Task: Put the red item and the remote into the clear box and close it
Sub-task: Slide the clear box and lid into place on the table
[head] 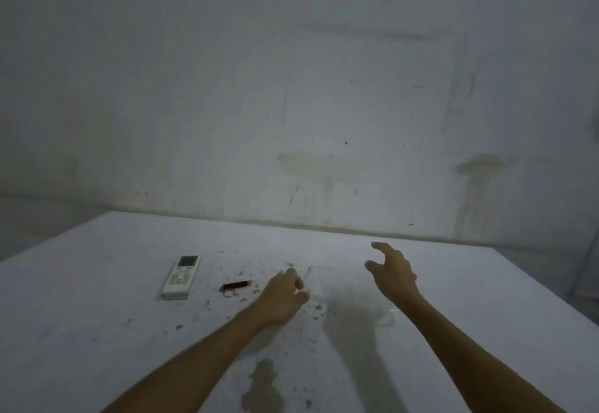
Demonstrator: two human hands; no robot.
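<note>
A white remote (180, 278) lies on the table at the left, screen end pointing away from me. Just right of it lies the small dark red item (237, 285) with a metal ring at its near end. The clear box (350, 296) is very faint; only thin edges and a near right corner show between my hands. My left hand (282, 299) has its fingers curled at the box's left edge, right of the red item. My right hand (390, 271) hovers over the box's far right side with fingers spread and nothing in it.
The white table (97, 331) carries dark specks and a brownish stain (262, 383) near its front. A stained white wall (291, 121) rises right behind the table's far edge. The table's left edge and right edge slant away.
</note>
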